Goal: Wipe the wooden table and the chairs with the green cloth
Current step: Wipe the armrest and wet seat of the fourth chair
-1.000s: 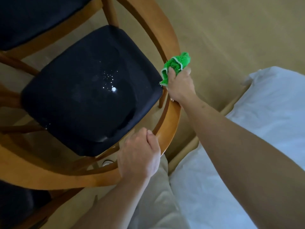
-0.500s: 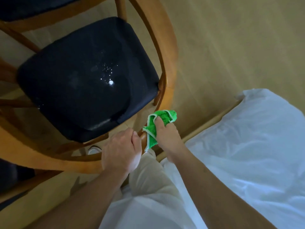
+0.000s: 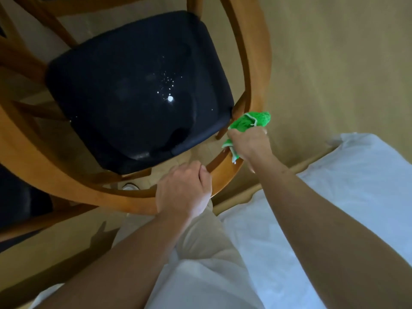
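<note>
The person looks down at a wooden chair (image 3: 256, 63) with a curved back rail and a dark blue seat cushion (image 3: 133, 90). On the cushion lie some small white specks (image 3: 169, 98), with one bigger dot among them.

The right hand (image 3: 250, 144) grips the green cloth (image 3: 249, 122), which is bunched up, and holds it against the curved rail at the right side of the seat, just beside the corner of the cushion. Part of the cloth comes out above the fingers and a smaller part hangs below the palm; it touches the wood.

The left hand (image 3: 184, 192) is closed around the same rail lower down, near the bottom of the curve, with the fingers curled over the inner edge. The two hands are near each other but apart.

Under the arms there are light trousers (image 3: 200, 253), and to the right a white sheet (image 3: 345, 197). The floor (image 3: 334, 63) is of a pale yellow-brown colour. No container is in view.
</note>
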A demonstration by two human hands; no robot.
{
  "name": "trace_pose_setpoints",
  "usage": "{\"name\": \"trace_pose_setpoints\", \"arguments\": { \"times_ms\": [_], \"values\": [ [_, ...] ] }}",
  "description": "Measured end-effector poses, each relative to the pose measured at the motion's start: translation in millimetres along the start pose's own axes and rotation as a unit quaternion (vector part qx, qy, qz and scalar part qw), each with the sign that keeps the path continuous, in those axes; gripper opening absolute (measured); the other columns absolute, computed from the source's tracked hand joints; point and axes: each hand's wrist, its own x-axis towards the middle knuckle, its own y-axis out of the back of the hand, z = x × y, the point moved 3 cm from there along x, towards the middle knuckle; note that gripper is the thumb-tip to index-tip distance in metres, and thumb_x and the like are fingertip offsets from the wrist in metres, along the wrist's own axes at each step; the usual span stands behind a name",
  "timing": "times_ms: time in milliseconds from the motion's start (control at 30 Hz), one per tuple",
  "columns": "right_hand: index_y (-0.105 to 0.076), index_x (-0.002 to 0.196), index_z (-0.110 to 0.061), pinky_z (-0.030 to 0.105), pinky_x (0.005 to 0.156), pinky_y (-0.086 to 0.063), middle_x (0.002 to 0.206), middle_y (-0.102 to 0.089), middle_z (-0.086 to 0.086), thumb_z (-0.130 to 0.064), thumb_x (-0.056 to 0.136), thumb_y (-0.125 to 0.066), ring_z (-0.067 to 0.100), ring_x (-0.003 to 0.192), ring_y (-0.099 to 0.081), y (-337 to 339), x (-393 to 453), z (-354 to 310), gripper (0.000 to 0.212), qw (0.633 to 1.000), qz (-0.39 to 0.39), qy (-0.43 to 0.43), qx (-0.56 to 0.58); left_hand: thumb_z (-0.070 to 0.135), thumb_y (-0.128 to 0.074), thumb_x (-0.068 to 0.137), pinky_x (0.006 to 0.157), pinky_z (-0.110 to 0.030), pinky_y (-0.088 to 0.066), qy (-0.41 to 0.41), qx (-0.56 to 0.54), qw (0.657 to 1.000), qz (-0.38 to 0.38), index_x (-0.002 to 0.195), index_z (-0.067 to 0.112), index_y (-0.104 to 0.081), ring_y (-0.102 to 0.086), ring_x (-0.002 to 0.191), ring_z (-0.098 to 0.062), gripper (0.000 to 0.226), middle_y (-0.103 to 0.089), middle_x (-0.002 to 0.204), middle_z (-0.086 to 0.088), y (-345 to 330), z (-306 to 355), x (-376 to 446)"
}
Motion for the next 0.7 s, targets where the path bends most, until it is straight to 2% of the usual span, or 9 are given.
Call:
{"name": "trace_pose_setpoints", "arguments": {
  "times_ms": [67, 133, 200, 333, 433, 533, 600, 700],
  "values": [
    [-0.032, 0.128, 0.006, 0.043, 0.089, -0.053, 0.118, -0.06, 0.017, -0.05, 0.085, -0.059, 0.027, 0.099, -0.06, -12, -17, 15, 0.076, 1.0, -0.028, -0.008, -0.011, 0.032, -0.03, 0.092, 0.045, -0.024, -0.029, -0.004, 0.005, 1.0, -0.001, 0.063, 0.025, -0.039, -0.044, 0.052, -0.012, 0.031, -0.046, 0.058, 0.007, 0, 0, 0],
    [-0.034, 0.125, 0.006, 0.038, 0.075, -0.05, 0.112, -0.062, 0.017, -0.054, 0.085, -0.054, 0.024, 0.086, -0.055, -22, -31, 29, 0.075, 0.998, -0.057, -0.012, -0.014, 0.033, -0.032, 0.094, 0.05, -0.029, -0.041, 0.001, 0.007, 1.0, -0.023, 0.068, 0.023, -0.044, -0.051, 0.059, -0.016, 0.03, -0.05, 0.064, 0.006, 0, 0, 1],
    [-0.037, 0.124, 0.005, 0.036, 0.067, -0.044, 0.109, -0.063, 0.019, -0.057, 0.085, -0.05, 0.024, 0.081, -0.053, -27, -35, 35, 0.074, 0.997, -0.076, -0.013, 0.003, 0.032, -0.033, 0.094, 0.052, -0.029, -0.043, 0.003, 0.011, 0.999, -0.033, 0.071, 0.023, -0.046, -0.053, 0.061, -0.016, 0.028, -0.051, 0.066, 0.006, 1, 0, 4],
    [-0.048, 0.124, 0.006, 0.034, 0.068, -0.044, 0.109, -0.065, 0.016, -0.061, 0.09, -0.046, 0.029, 0.094, -0.064, -18, -18, 30, 0.075, 0.998, -0.064, 0.005, 0.006, 0.03, -0.031, 0.096, 0.051, -0.027, -0.037, 0.034, -0.003, 0.996, -0.078, 0.068, 0.023, -0.045, -0.048, 0.057, -0.008, 0.032, -0.052, 0.066, 0.004, -1, 2, 10],
    [-0.051, 0.123, 0.005, 0.032, 0.067, -0.043, 0.108, -0.066, 0.018, -0.063, 0.092, -0.043, 0.03, 0.096, -0.065, -4, 10, 19, 0.076, 0.999, -0.048, 0.021, 0.014, 0.026, -0.031, 0.098, 0.055, -0.025, -0.033, 0.054, -0.015, 0.992, -0.11, 0.076, 0.017, -0.049, -0.05, 0.064, -0.009, 0.029, -0.053, 0.072, 0.002, -6, 17, 24],
    [-0.055, 0.107, -0.001, 0.033, 0.071, -0.042, 0.1, -0.063, 0.013, -0.06, 0.094, -0.043, 0.031, 0.092, -0.062, 14, 43, -4, 0.061, 0.997, -0.014, 0.07, -0.015, 0.026, -0.033, 0.099, 0.056, -0.026, -0.039, 0.031, -0.05, 0.992, -0.113, 0.088, 0.019, -0.05, -0.054, 0.071, -0.011, 0.022, -0.054, 0.079, 0.004, -16, 46, 42],
    [-0.052, 0.116, -0.003, 0.032, 0.074, -0.041, 0.107, -0.06, 0.015, -0.057, 0.094, -0.048, 0.032, 0.102, -0.061, 25, 63, -23, 0.059, 0.996, 0.01, 0.09, -0.022, 0.029, -0.031, 0.101, 0.057, -0.022, -0.045, 0.016, -0.044, 0.994, -0.095, 0.096, 0.02, -0.053, -0.055, 0.071, -0.007, 0.024, -0.052, 0.08, 0.007, -26, 62, 54],
    [-0.039, 0.127, 0.003, 0.029, 0.076, -0.037, 0.119, -0.056, 0.015, -0.062, 0.09, -0.052, 0.031, 0.111, -0.057, 41, 86, -45, 0.076, 0.995, 0.045, 0.09, -0.03, 0.034, -0.025, 0.103, 0.062, -0.018, -0.041, 0.006, -0.02, 0.997, -0.078, 0.11, 0.02, -0.053, -0.055, 0.08, -0.008, 0.032, -0.055, 0.093, 0.006, -39, 78, 68]
  ]
}}
